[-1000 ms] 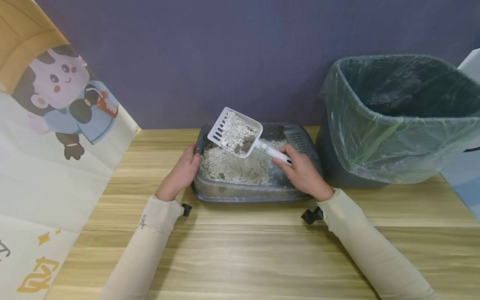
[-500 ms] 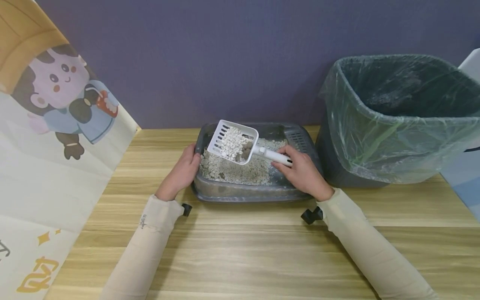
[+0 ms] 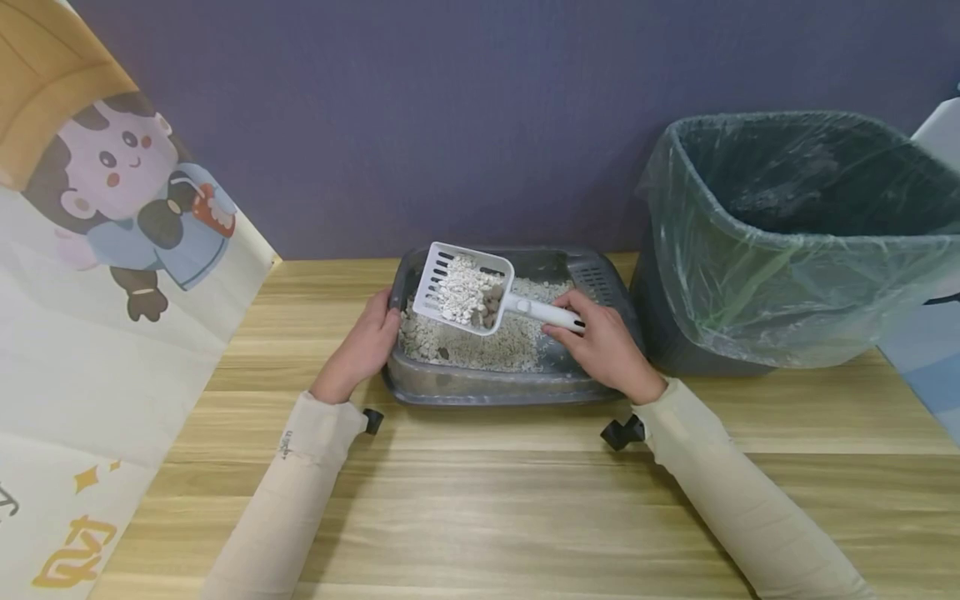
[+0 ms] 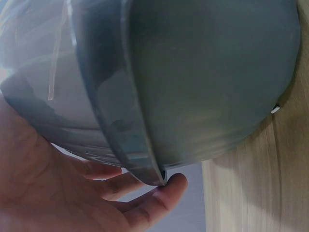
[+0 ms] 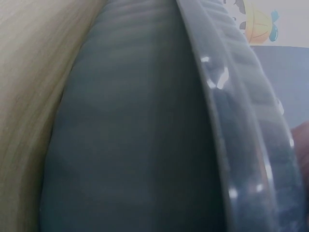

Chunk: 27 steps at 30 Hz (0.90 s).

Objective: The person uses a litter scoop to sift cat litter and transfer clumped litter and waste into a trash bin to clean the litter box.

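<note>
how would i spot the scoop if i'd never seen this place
On the wooden table, left of the lined bin, sits a gray litter tray. Above it, in the right hand, is the scoop: white, unlike the dark tray and bin.

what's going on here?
A person's right hand grips a white slotted plastic scoop by its handle, over a dark grey rectangular tray of pale granular litter. The scoop carries white granules and brown lumps. The left hand holds the tray's left end. Right of the tray, on the wood-grain table, stands a dark grey bin lined with a clear plastic bag.
</note>
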### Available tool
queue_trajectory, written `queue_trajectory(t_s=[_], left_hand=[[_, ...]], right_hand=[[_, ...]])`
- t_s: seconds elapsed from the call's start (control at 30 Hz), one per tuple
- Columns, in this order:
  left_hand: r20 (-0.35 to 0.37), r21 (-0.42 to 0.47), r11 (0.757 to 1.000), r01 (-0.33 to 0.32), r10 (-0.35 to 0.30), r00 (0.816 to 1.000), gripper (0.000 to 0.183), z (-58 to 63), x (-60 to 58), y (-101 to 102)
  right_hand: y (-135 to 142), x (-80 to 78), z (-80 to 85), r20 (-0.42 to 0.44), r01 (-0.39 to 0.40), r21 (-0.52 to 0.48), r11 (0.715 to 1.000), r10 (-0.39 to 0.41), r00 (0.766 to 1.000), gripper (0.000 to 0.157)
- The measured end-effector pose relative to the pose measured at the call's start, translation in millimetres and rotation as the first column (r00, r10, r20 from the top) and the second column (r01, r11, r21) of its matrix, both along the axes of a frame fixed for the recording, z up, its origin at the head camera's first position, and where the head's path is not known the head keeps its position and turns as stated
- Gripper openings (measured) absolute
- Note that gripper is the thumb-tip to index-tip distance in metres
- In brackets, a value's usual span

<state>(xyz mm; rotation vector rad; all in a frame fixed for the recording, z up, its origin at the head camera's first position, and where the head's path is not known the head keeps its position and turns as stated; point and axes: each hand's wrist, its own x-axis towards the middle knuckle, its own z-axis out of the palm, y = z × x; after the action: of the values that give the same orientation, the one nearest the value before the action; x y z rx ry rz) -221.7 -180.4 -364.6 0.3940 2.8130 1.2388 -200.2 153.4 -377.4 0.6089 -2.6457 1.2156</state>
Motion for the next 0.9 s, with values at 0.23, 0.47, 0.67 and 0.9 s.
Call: queue_trajectory(t_s=[0.23,0.47,0.67,0.9], left_hand=[[-0.015,-0.003,1.000,0.006,-0.006,1.000,0.052,-0.4,-0.2,-0.2],[-0.017,0.000,1.000,0.002,-0.002,1.000,0.051,0.0,0.1,0.0],[-0.014,0.005,1.000,-0.002,0.002,1.000,0.051,-0.1,-0.2,-0.3],[-0.005,0.006,1.000,-0.001,0.001,1.000,0.052,0.1,0.7,-0.4]], right_hand=[[-0.6,-0.6,0.2,0.019,-0.010,0.018,1.000,0.010,1.000,0.024],[-0.2,-1.0,1.3,0.045,-0.053,0.061,0.997,0.050,0.998,0.031],[-0.3,0.1,3.0,0.059,-0.074,0.060,0.995,0.070,0.996,0.033],[1.0,-0.6,0.7,0.057,-0.083,0.057,0.995,0.080,0.995,0.036]])
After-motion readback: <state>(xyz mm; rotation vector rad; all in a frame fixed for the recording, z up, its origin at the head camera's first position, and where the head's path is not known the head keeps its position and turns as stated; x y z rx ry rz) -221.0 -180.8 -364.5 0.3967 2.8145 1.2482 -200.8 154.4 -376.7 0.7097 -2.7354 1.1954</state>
